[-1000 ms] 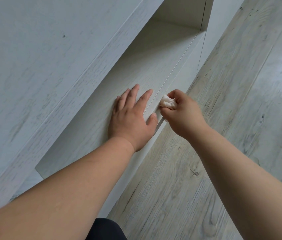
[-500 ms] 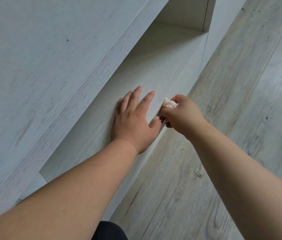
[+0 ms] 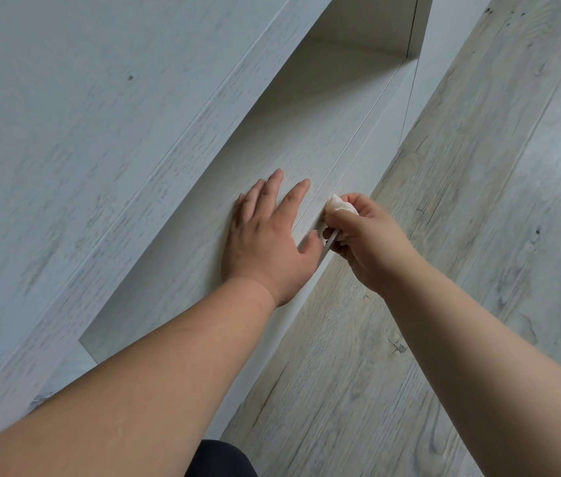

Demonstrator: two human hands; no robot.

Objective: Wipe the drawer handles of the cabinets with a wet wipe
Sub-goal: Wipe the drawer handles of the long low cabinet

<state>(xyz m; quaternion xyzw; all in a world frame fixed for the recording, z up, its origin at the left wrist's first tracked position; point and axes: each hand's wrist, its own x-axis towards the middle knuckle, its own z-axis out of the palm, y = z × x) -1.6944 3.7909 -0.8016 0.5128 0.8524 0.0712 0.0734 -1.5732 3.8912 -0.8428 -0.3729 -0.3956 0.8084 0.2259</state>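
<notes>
A crumpled white wet wipe [image 3: 340, 205] is gripped in my right hand [image 3: 365, 241], which presses it against the thin front edge of the drawer [image 3: 330, 239]. That edge runs diagonally up to the right along the pale wood-grain cabinet [image 3: 65, 139]. My left hand [image 3: 268, 241] lies flat with fingers spread on the shelf surface [image 3: 310, 132] above the drawer, its thumb at the edge beside the wipe. The part of the edge under my right fingers is hidden.
The cabinet top fills the left of the view, with an open recess [image 3: 365, 25] ending in a side panel at the upper middle. Grey wood-look floor [image 3: 478, 187] lies to the right. A dark piece of my clothing [image 3: 219, 459] shows at the bottom.
My right hand with the wipe has slid a little down along the drawer edge, closer to my left thumb. My left hand stays flat in the same place.
</notes>
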